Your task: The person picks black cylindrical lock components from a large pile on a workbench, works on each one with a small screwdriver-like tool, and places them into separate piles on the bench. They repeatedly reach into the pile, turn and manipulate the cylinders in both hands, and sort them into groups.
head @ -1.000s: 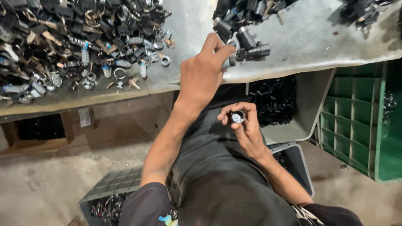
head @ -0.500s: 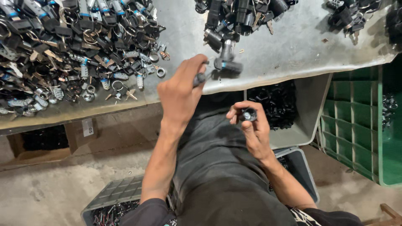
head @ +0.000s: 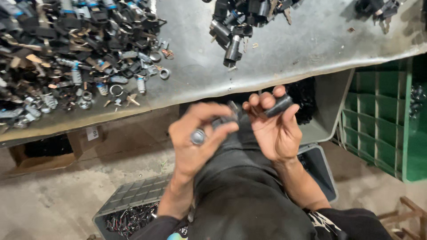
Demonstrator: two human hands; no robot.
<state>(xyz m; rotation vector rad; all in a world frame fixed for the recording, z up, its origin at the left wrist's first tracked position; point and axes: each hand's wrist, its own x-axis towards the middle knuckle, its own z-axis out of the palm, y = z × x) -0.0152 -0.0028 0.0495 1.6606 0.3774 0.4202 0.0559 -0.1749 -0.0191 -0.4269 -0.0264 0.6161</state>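
Observation:
My left hand (head: 195, 140) is held over my lap, below the table edge, with its fingers closed on a small metal cylinder part (head: 198, 136) whose round silver end faces up. My right hand (head: 271, 124) is right beside it, fingertips pinching a short black cylindrical part (head: 278, 105). The two hands almost touch. Above them on the grey table (head: 293, 49) lies a small pile of black cylinder parts (head: 235, 22).
A big heap of mixed metal and black parts (head: 66, 58) covers the table's left side. A green compartment crate (head: 382, 115) stands at the right. A grey crate with small parts (head: 133, 209) sits on the floor by my left leg. A grey bin (head: 324, 106) hangs under the table.
My left hand has come back from the pile on the table with a part and dropped to my lap beside my right hand. My right hand has turned its black part.

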